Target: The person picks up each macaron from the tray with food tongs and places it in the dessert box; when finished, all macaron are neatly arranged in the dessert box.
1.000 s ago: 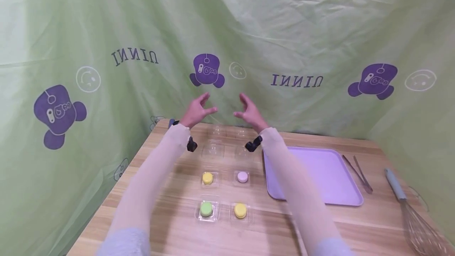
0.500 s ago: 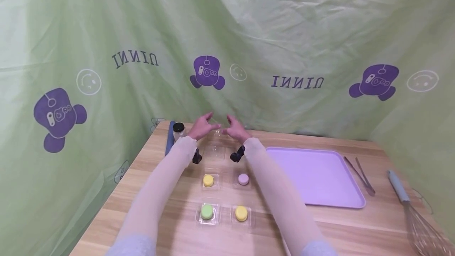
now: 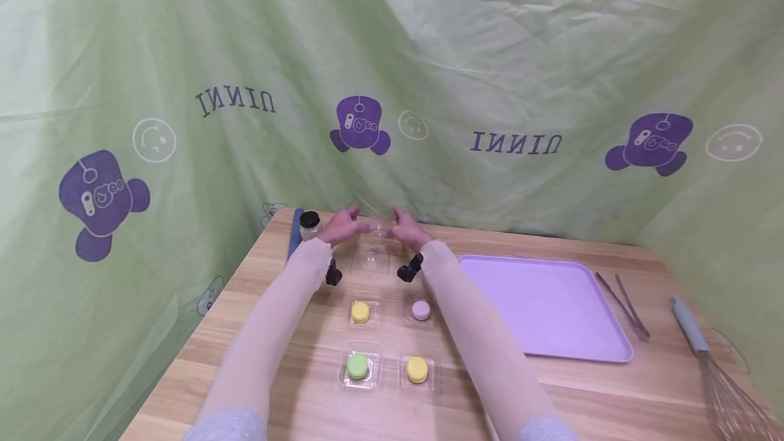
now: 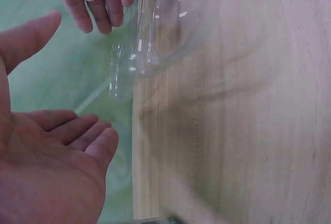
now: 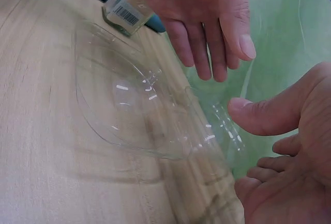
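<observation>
Find left grip (image 3: 345, 224) and right grip (image 3: 409, 229) uncurled, holding nothing, flanking clear plastic container (image 5: 137, 107) at far edge of bench (image 3: 612, 393); cannot confirm contact. Note apparent overhang. Could slip off behind if pushed outward, or skew if pressed unevenly.

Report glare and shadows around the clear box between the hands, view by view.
Left wrist: bright glints on the box, soft shadows on the table; right wrist: glints again, the box's outline faint; head: between left hand and right hand, it barely shows.
</observation>
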The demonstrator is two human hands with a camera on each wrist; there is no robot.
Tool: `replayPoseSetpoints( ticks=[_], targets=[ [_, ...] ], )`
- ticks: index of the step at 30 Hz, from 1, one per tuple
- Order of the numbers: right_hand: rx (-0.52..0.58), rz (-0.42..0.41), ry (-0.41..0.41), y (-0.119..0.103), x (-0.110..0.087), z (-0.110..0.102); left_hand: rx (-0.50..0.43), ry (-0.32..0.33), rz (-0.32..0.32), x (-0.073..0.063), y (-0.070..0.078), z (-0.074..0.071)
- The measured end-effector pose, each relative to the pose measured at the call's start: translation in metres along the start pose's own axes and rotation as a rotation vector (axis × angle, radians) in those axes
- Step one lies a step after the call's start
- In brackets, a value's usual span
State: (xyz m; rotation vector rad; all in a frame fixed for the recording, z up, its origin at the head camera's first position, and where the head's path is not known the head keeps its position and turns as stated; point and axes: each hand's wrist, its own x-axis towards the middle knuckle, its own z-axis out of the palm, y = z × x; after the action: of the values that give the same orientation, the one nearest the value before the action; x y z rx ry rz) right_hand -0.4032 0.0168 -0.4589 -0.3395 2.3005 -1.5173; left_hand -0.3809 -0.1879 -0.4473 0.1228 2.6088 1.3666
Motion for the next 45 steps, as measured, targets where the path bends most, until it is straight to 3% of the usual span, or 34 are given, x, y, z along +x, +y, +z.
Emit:
replayPoseSetpoints(
  ticks=[13, 27, 39, 45],
  targets=[
    [0.054, 0.044, -0.024, 0.002, 0.004, 0.003, -0.032, -0.074, -0.045, -0.002, -0.006, 0.002],
    [0.11, 0.052, 0.002, 0.003, 0.003, 0.006, -0.051, -0.068, -0.036, -0.001, -0.007, 0.006],
    [0.05, 0.076, -0.005, 0.002, 0.006, 0.012, -0.063, -0.085, -0.047, -0.001, -0.008, 0.01],
    [0.103, 0.05, 0.03, -0.002, 0.005, 0.011, -0.086, -0.037, -0.017, -0.005, -0.002, 0.01]
  ],
)
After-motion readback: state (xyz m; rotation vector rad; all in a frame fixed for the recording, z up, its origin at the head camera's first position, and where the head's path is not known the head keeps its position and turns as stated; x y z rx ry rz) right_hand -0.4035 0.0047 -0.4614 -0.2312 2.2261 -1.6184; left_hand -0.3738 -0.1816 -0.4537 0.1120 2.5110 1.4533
